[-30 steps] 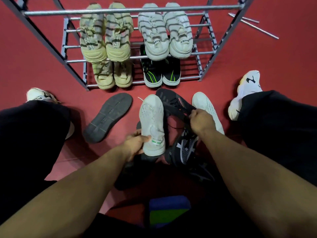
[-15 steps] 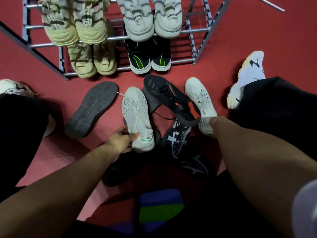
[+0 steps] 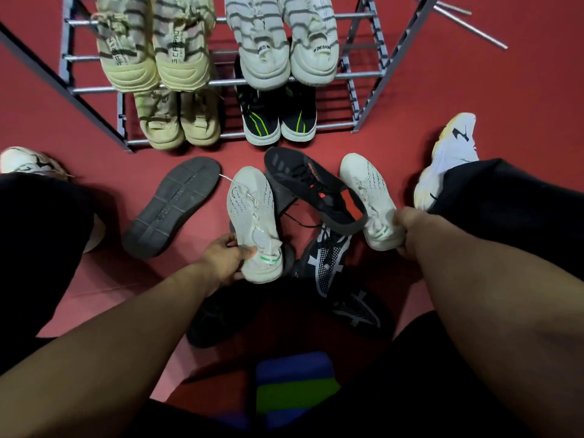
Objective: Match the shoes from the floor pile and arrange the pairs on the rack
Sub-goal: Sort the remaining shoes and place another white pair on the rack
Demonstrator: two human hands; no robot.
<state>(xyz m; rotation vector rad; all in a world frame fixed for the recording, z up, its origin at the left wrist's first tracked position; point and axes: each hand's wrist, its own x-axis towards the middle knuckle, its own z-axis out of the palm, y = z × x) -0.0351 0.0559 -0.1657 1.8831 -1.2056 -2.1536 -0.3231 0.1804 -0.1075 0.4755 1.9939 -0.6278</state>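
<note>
My left hand [image 3: 226, 259] grips the heel of a white knit shoe [image 3: 252, 216] in the middle of the floor pile. My right hand [image 3: 410, 227] holds the heel of its matching white shoe [image 3: 368, 191] further right. Between them a black shoe with red lining [image 3: 311, 188] lies tilted over a black-and-white patterned shoe [image 3: 328, 259]. A dark shoe lies sole-up [image 3: 172, 205] to the left. The grey metal rack [image 3: 368, 82] behind holds beige pairs [image 3: 155, 55] on the left, a white pair [image 3: 284, 45] and a black-green pair [image 3: 278, 121] on the right.
My own feet in white sneakers [image 3: 448, 156] flank the pile on the red floor. Another black shoe [image 3: 218, 317] and a patterned one [image 3: 354, 306] lie close under my arms. Loose metal rods [image 3: 467, 23] rest at the far right. A blue-green block [image 3: 294, 385] sits below.
My right hand let go of the black shoe and moved right to take the second white shoe by its heel. My left hand kept hold of the first white shoe.
</note>
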